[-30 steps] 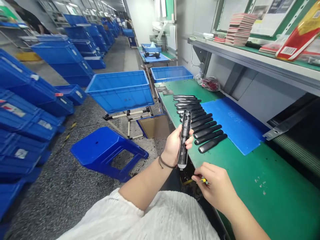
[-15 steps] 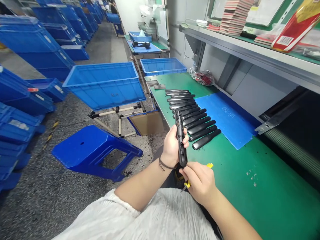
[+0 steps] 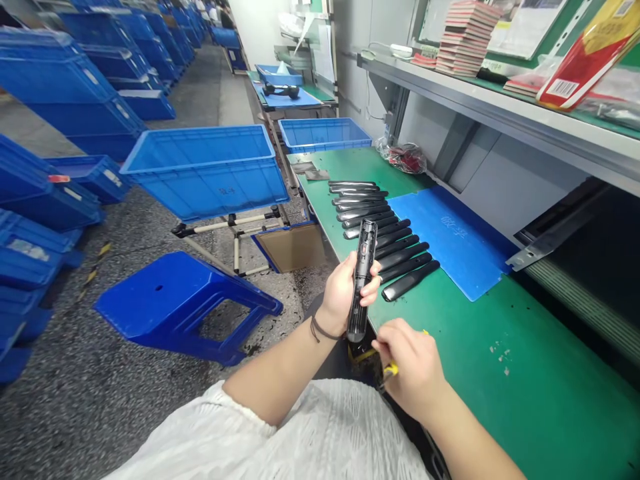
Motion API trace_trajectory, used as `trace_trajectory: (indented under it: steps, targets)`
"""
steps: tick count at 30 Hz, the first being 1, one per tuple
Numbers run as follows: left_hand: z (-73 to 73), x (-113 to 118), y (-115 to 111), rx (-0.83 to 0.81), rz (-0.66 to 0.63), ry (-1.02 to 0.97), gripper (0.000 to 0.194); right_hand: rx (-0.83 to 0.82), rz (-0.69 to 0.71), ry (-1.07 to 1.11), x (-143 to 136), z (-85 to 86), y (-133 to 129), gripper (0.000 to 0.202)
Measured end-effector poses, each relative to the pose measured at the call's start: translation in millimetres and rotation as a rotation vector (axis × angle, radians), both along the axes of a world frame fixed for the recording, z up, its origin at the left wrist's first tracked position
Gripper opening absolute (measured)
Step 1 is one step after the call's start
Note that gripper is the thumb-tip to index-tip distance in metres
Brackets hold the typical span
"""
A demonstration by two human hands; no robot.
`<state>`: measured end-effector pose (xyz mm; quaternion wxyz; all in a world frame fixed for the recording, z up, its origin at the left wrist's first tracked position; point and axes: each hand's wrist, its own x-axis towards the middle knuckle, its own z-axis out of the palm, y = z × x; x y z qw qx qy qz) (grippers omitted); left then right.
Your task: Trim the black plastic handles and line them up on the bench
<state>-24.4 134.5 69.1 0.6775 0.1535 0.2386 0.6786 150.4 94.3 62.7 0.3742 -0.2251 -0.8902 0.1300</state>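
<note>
My left hand is wrapped round a long black plastic housing, its hollow, ribbed inner side turned toward me. The housing points away from me, over the table's front edge. A little right of its near end is my right hand, apart from it and closed round a yellow utility knife. The knife's thin tip points down toward my lap, and the palm hides most of its handle. Beyond the left hand, several similar glossy black pieces lie in a row on the green table.
A blue sheet lies right of the row. Above the table runs a shelf bearing a stack of booklets. To the left stand a blue crate on a pipe frame and a blue stool. Stacked blue crates line the aisle.
My right hand has moved right, away from the housing's near end, with the knife still in it. The left hand has turned the housing slightly, so its far end leans more to the right.
</note>
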Motion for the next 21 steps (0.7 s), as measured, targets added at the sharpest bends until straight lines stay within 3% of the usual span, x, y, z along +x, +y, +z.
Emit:
trace_trajectory:
  steps: [4, 9, 13, 16, 21]
  targets:
    - [-2.0, -20, 6, -0.002, 0.019, -0.048, 0.038, -0.261, 0.028, 0.006, 12, 8.1, 6, 0.014]
    - [-4.6, -26, 10, -0.017, 0.034, -0.035, 0.029, -0.421, -0.138, -0.175, 23, 12.0, 16, 0.007]
    - [-8.1, -17, 8, 0.014, 0.016, 0.038, 0.024, -0.45, -0.117, -0.296, 32, 16.3, 23, 0.008]
    - [-10.1, -9, 7, 0.05, 0.046, 0.195, 0.036, -0.452, -0.046, -0.382, 35, 18.0, 23, 0.014]
    - [-16.5, 0, 2, 0.144, 0.037, 0.499, 0.06, -0.437, -0.239, -0.37, 42, 27.7, 22, 0.015]
